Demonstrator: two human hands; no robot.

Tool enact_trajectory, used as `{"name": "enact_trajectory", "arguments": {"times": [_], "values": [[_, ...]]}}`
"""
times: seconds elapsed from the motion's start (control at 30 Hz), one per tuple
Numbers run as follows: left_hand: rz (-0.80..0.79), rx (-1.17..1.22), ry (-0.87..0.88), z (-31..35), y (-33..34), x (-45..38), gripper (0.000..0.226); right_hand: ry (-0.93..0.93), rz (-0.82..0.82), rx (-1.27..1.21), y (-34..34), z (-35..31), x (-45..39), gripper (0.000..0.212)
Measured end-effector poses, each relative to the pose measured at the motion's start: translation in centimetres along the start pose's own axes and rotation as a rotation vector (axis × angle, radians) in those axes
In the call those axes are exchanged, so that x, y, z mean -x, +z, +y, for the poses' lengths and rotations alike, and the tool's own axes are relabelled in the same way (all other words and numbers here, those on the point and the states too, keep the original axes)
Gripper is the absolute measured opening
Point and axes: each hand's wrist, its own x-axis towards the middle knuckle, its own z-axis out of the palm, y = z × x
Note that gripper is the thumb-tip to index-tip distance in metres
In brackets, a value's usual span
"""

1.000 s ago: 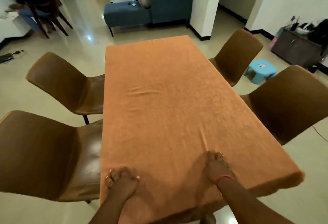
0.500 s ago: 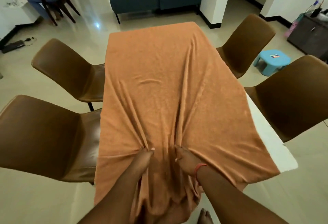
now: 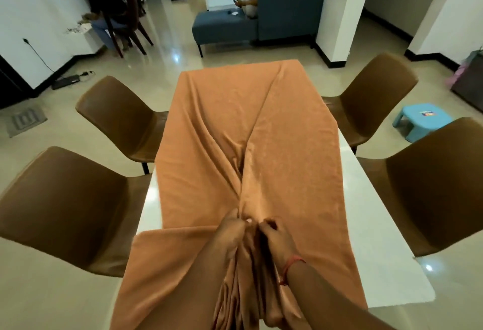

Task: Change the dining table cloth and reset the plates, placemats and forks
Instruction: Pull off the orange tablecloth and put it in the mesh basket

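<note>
An orange table cloth lies bunched lengthwise down the middle of a white dining table, with deep folds running toward me. My left hand and my right hand sit side by side at the near end. Each one grips a gathered fold of the cloth. The cloth's near end hangs over the table edge, below my forearms. Bare white tabletop shows along both long sides. No plates, placemats or forks are in view.
Four brown chairs surround the table: two on the left, two on the right. A light blue stool stands on the floor at right. Beyond are a blue sofa, a white pillar and seated people.
The cloth lay flat over the whole table; my hands moved together at the near end and drew it into a narrow bunch, baring white tabletop on both sides.
</note>
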Motion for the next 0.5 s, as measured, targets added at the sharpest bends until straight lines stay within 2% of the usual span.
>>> {"name": "enact_trajectory", "arguments": {"times": [0.07,0.13,0.2,0.27,0.33,0.4,0.47,0.5], "values": [[-0.124,0.071,0.045,1.9,1.7,0.7,0.035,0.093,0.034,-0.277,-0.8,-1.9,-0.4,0.038],[-0.244,0.143,0.036,2.8,2.5,1.4,0.035,0.154,-0.123,-0.552,-1.5,-4.4,0.4,0.057],[-0.316,0.168,0.034,3.4,2.0,1.8,0.033,0.122,-0.181,-0.611,-2.0,-7.4,1.0,0.054],[-0.355,0.121,0.034,3.9,0.8,1.9,0.035,0.067,-0.212,-0.502,-2.1,-9.6,0.4,0.039],[-0.359,0.044,0.048,3.7,-1.0,1.6,0.041,-0.011,-0.116,-0.342,-1.1,-11.5,-0.4,0.032],[-0.270,0.001,0.093,3.5,-2.8,1.6,0.037,-0.179,0.003,-0.188,0.3,-12.7,-0.9,0.033],[-0.171,0.041,0.090,3.5,-4.2,1.6,0.032,-0.335,0.025,-0.061,2.0,-14.2,0.7,0.034],[-0.123,0.078,0.079,3.5,-4.4,1.5,0.031,-0.373,-0.016,-0.030,2.7,-14.3,1.4,0.037]]}}
